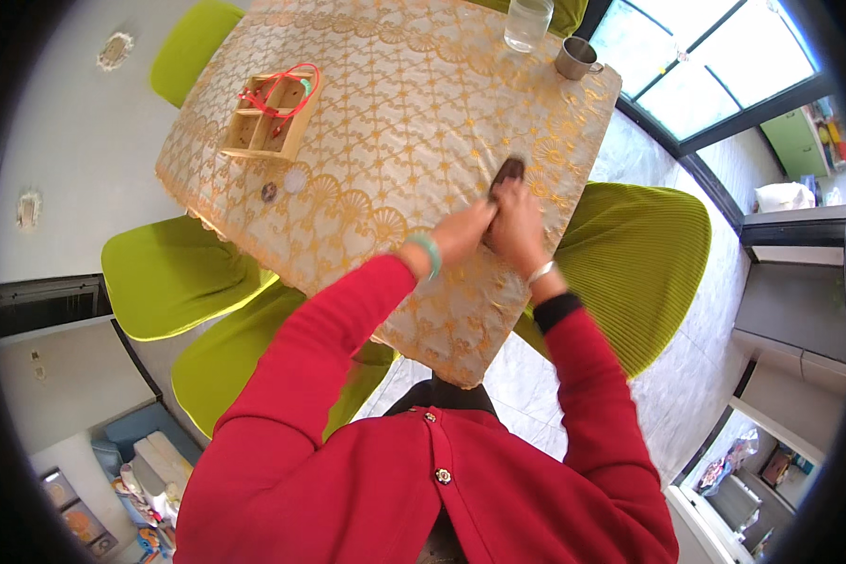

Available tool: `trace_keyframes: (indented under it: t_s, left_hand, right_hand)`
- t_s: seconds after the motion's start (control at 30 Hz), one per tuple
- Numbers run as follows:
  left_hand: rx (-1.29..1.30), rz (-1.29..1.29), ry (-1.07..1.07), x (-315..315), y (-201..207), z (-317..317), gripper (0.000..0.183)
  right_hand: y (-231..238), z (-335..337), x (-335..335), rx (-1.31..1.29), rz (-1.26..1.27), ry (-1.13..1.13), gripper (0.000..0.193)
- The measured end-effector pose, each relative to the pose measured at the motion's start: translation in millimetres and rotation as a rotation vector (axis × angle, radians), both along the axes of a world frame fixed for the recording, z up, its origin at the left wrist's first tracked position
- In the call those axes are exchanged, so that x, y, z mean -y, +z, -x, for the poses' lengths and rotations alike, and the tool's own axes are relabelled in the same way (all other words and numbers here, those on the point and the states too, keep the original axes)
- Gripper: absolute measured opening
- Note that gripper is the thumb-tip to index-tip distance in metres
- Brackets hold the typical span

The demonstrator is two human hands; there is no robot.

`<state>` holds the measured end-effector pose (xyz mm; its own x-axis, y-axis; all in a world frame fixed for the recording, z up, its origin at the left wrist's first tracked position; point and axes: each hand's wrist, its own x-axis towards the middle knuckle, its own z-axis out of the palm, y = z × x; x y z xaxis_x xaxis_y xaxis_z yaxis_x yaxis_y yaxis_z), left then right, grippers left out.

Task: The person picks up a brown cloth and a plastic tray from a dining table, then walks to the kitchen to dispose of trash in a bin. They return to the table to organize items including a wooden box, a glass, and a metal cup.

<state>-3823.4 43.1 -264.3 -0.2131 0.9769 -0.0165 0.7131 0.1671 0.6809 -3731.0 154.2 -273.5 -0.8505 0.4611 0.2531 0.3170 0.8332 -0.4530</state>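
A small, dark brown object (pixel 509 171), blurred and too unclear to name, sticks out beyond my right hand (pixel 517 226) over the right part of the table. My right fingers are closed around its near end. Close against that hand is my left hand (pixel 461 235), its fingers drawn together at the tips. What they pinch is hidden between the two hands. A pale green bangle (pixel 428 254) circles my left wrist, and a silver-coloured bangle (pixel 540 273) my right.
A wooden compartment box (pixel 296 136) with red cords (pixel 298 70) stands at the table's left. Near it lie a small brown disc (pixel 269 192) and a pale disc (pixel 295 180). A glass (pixel 528 23) and a metal mug (pixel 575 58) stand far right. Green-covered chairs (pixel 639 273) surround the table.
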Motion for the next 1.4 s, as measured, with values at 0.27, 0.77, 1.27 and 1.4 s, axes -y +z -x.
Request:
trace_keyframes:
  t_s: [0.27, 0.77, 1.27, 1.4]
  left_hand:
    - [0.632, 0.112, -0.065, 214, 15, -219, 0.02]
    - [0.404, -0.218, -0.16, 31, 102, -307, 0.025]
    - [0.348, -0.498, -0.089, -310, 166, -371, 0.033]
    - [0.213, -0.592, 0.19, -327, 169, -300, 0.037]
  right_hand:
    - [11, -230, 195, 0.33, 0.467, 0.382, 0.022]
    - [81, -350, 39, -0.132, 0.913, -0.203, 0.024]
    - [185, -388, -293, -0.358, 0.834, -0.178, 0.023]
    - [178, -289, -344, -0.306, 0.805, 0.176, 0.022]
